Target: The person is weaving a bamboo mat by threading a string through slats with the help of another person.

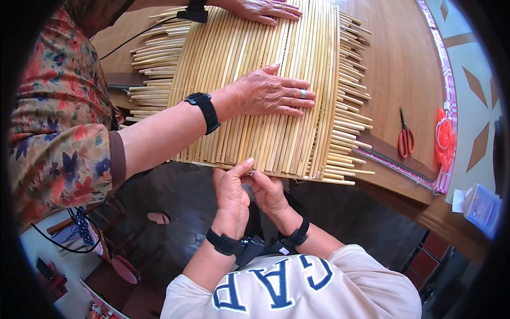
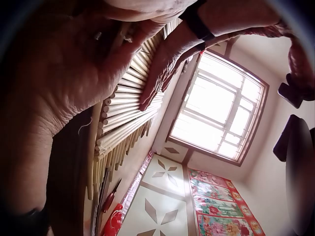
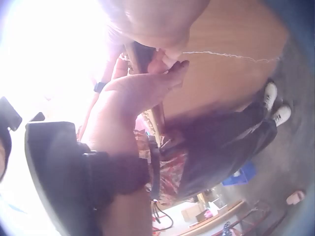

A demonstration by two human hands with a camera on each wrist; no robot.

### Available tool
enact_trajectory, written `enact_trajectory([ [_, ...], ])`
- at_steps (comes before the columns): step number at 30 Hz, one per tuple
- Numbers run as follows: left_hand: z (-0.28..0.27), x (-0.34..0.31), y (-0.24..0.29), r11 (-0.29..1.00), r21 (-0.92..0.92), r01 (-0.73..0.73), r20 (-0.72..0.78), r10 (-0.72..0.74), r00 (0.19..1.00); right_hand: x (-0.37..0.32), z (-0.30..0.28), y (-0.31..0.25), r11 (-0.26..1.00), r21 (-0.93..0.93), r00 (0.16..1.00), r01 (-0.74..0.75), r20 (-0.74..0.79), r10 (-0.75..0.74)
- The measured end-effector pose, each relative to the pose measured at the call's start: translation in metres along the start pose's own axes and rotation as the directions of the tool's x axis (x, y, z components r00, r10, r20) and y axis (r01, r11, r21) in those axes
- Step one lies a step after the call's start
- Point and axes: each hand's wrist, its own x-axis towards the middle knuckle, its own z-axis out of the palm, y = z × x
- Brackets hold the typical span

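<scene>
A mat of pale sticks (image 1: 249,133) lies on the wooden table, bound with thin string. At its near edge, my left hand (image 1: 232,194) pinches the border, thumb on top and other fingers beneath. My right hand (image 1: 272,196) is right beside it, fingertips pinched at a bit of white string. In the left wrist view, my left hand (image 2: 152,10) is above my right hand (image 2: 54,93), next to the stick ends (image 2: 123,105). In the right wrist view, white string (image 3: 231,55) trails from between my right hand (image 3: 152,22) and left hand (image 3: 128,98); fingertips partly hidden.
Another person's hand (image 1: 273,93) rests flat on the mat, their other hand (image 1: 260,8) at its far part. Red-handled scissors (image 1: 406,138) and a red plastic bundle (image 1: 445,139) lie on the table (image 1: 396,64) at right. Loose stick ends jut from both sides.
</scene>
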Motion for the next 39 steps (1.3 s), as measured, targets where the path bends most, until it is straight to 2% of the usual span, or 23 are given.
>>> enact_trajectory([
  [2,0.004,-0.002,0.002,1.000,0.003,-0.011,-0.021,0.011,1.000,-0.002,0.002,0.001,0.998,0.048,0.998,0.028,-0.050,-0.026],
  [5,0.008,-0.003,0.003,0.991,-0.092,-0.093,-0.017,0.092,0.996,0.004,0.001,0.001,0.992,0.105,0.990,0.074,-0.126,-0.060],
  [7,0.006,-0.003,0.003,0.992,-0.114,-0.044,0.001,0.044,0.999,0.007,-0.001,0.003,0.988,0.121,0.986,0.097,-0.147,-0.079],
  [9,0.004,0.000,0.001,0.992,-0.125,-0.032,0.018,0.034,0.999,0.009,-0.001,0.005,0.974,0.221,0.991,0.039,-0.136,-0.009],
  [16,0.003,0.001,-0.001,0.993,-0.107,-0.051,0.013,0.053,0.999,0.013,0.004,0.003,0.972,0.215,0.980,0.091,-0.194,-0.049],
  [18,0.002,0.001,-0.001,0.993,-0.106,-0.046,0.013,0.047,0.999,0.011,0.006,0.002,0.969,0.237,0.967,0.066,-0.256,-0.003],
  [24,0.003,0.002,-0.003,0.990,-0.126,-0.063,0.013,0.065,0.998,0.008,0.009,-0.001,0.980,0.186,0.954,0.070,-0.298,-0.012],
  [28,0.001,0.003,-0.004,0.992,-0.105,-0.064,-0.002,0.064,0.998,0.009,0.008,0.001,0.981,0.187,0.954,0.060,-0.299,-0.002],
  [30,0.001,0.002,-0.002,0.993,-0.103,-0.050,-0.006,0.050,0.999,0.009,0.013,-0.002,0.959,0.270,0.966,0.091,-0.259,-0.018],
  [39,0.002,0.000,-0.001,0.994,-0.089,-0.059,-0.003,0.059,0.998,0.010,0.014,-0.003,0.951,0.301,0.976,0.071,-0.219,-0.003],
])
